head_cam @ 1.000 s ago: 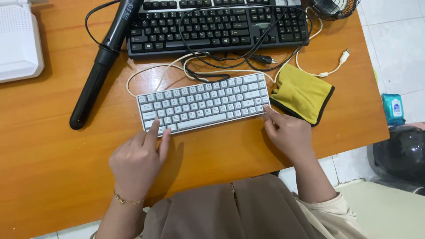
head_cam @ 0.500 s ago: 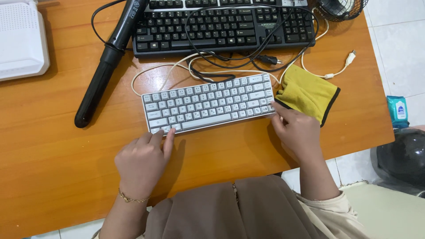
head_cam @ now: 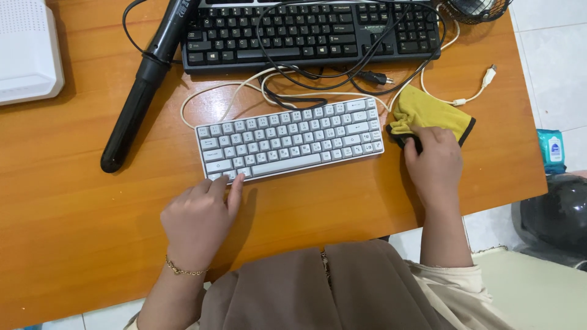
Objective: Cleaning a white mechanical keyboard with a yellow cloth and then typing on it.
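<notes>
Right now my right hand (head_cam: 435, 164) pinches the near corner of the yellow cloth (head_cam: 431, 113), fingers closed on its bunched black-trimmed edge, close to the counter's right edge. Just beside it, toward the middle, lies the white compact keyboard (head_cam: 288, 139); my left hand (head_cam: 199, 220) rests loosely curled at its near left corner, fingertips touching the bottom row, holding nothing. Behind it cream and black cables (head_cam: 318, 85) tangle across to the black full-size keyboard (head_cam: 306, 33). A loose white plug (head_cam: 487, 76) trails just past the cloth; lifting the cloth carelessly could snag that cable, I think, and drag it along. A black wand-shaped tool (head_cam: 143, 85) lies toward the far left.
</notes>
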